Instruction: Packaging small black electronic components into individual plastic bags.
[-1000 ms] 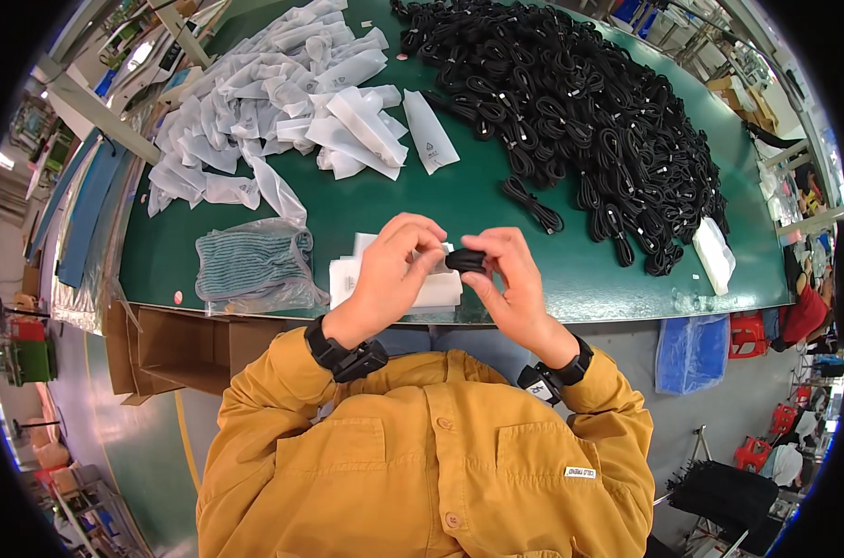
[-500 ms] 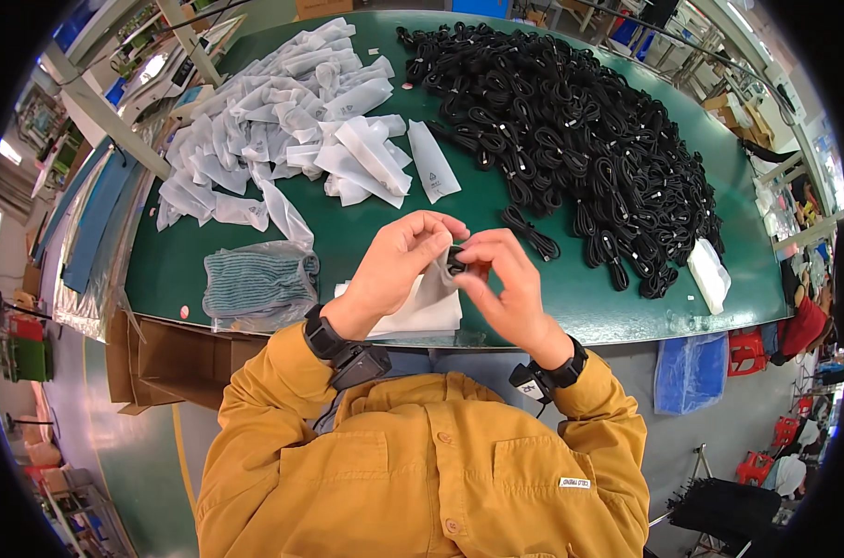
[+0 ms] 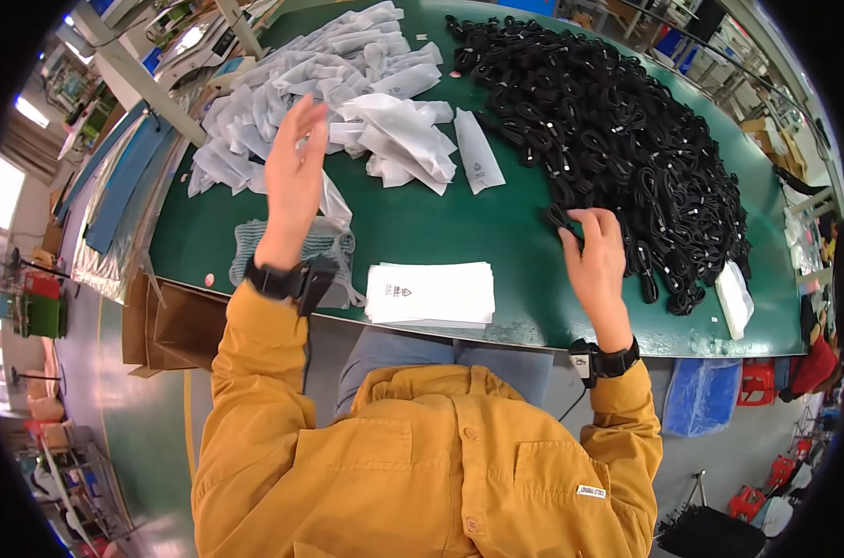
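Observation:
My left hand point(image 3: 295, 181) is raised over the near edge of a heap of translucent white bags point(image 3: 283, 88), its fingers stretched out and holding nothing. My right hand point(image 3: 597, 260) reaches to the near left edge of a big heap of coiled black cables point(image 3: 617, 130). Its thumb and fingers close round one coiled black cable point(image 3: 559, 218), partly hidden by the hand. Between my hands, at the table's front edge, lies a neat stack of flat white bags point(image 3: 429, 294). One bag point(image 3: 479, 151) lies apart between the two heaps.
A ribbed grey-blue knitted item point(image 3: 255, 244) in clear plastic lies left on the green table point(image 3: 496, 251), partly behind my left arm. A white bag point(image 3: 735, 299) rests at the right. Below the table stand cardboard boxes point(image 3: 194, 321) and a blue plastic-covered bin point(image 3: 703, 395).
My hands have parted from the bag and cable they held together. The left has moved up and left to the bag heap and is open; the right has gone right to a loose cable.

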`<state>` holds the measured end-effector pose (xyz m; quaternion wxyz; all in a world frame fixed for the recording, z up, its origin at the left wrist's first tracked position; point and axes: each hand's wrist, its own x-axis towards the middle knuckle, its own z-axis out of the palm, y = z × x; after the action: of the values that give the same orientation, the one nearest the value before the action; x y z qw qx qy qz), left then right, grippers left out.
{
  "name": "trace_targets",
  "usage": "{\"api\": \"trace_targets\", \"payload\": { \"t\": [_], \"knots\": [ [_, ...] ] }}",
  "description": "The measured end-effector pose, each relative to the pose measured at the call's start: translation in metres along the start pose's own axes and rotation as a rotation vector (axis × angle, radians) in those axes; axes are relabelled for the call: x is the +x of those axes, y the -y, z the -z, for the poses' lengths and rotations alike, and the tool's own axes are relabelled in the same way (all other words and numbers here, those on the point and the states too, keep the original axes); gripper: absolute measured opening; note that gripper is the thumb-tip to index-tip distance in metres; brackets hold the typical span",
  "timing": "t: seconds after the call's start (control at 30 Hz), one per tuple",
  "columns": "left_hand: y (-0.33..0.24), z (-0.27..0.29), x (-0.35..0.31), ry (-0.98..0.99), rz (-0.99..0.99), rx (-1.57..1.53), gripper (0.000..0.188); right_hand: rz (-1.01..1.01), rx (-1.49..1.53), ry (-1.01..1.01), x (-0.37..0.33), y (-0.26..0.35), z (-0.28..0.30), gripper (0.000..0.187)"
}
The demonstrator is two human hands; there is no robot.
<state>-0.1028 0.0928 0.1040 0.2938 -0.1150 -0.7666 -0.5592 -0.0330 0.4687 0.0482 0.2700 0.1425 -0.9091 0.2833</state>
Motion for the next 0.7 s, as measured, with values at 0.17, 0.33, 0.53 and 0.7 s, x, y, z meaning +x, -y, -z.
{"api": "trace_targets", "payload": {
  "t": [0.17, 0.33, 0.53, 0.7],
  "knots": [
    [0.028, 0.065, -0.1, 0.387, -0.083, 0.618, 0.026, 0.079, -0.485, 0.122, -0.042, -0.05, -0.014, 0.038],
    [0.042, 0.08, -0.147, 0.383, -0.004, 0.656, 0.028, -0.014, -0.368, 0.158, -0.053, -0.029, -0.019, 0.038],
    [0.054, 0.072, -0.142, 0.295, 0.042, 0.61, 0.025, -0.068, -0.299, 0.182, -0.054, 0.002, -0.019, 0.037],
    [-0.015, 0.007, -0.134, 0.374, -0.085, 0.356, 0.025, -0.083, -0.178, 0.227, -0.058, 0.011, -0.017, 0.034]
  ]
}}
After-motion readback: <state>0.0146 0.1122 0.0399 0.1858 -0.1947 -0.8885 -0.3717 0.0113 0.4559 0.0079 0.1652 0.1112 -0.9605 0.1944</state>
